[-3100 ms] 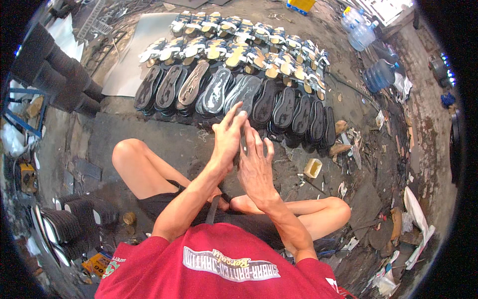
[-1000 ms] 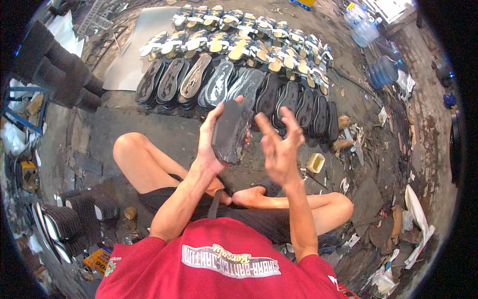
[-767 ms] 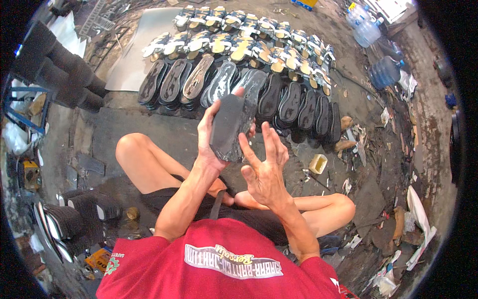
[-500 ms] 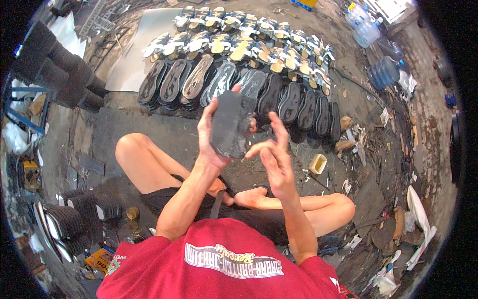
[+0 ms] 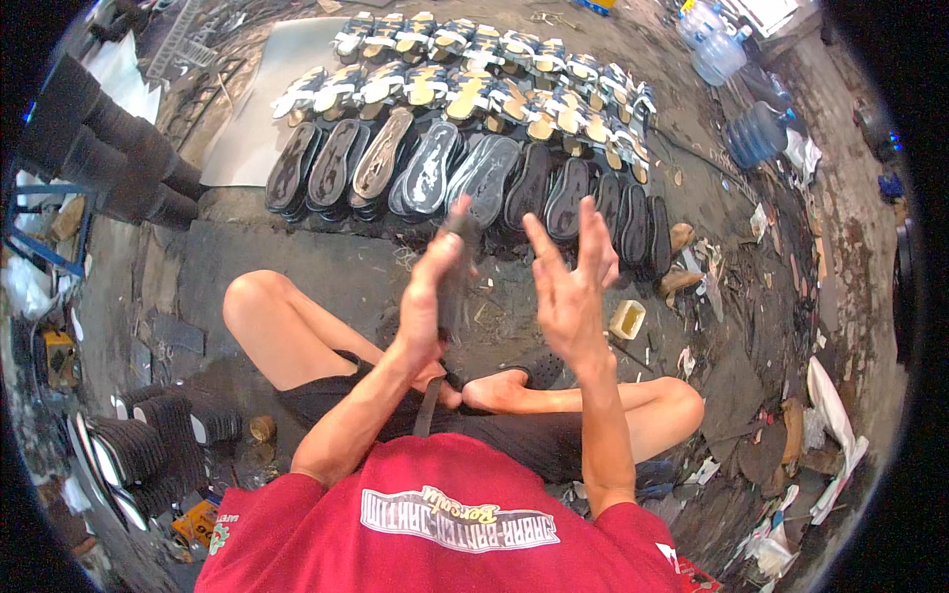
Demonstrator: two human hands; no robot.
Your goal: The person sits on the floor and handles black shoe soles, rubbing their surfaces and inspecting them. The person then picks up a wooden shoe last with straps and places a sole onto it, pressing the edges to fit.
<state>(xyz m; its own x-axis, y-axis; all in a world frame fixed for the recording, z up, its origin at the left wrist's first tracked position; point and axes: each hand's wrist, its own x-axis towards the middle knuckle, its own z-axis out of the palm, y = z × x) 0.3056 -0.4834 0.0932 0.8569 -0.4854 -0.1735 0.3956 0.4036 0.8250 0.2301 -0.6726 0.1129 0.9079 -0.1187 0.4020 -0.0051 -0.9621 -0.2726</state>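
Note:
In front of my crossed legs, my left hand grips a dark grey, flat slab, turned nearly edge-on and smeared by motion. Its exact kind cannot be made out. My right hand is raised beside it with the fingers spread, apart from the slab and holding nothing. Beyond both hands runs a row of stacked dark shoe soles, some with a glossy wet-looking coat. Behind those soles, sandal uppers on pale footbeds are lined up in two rows.
More soles stand stacked at lower left. Dark rolled material rises at upper left, near a pale sheet. A small yellowish container sits right of my hand. Water jugs and scraps lie along the right.
The slab has turned from its broad face to nearly edge-on in my left hand. My right hand has moved slightly right and away from it, fingers now spread upward.

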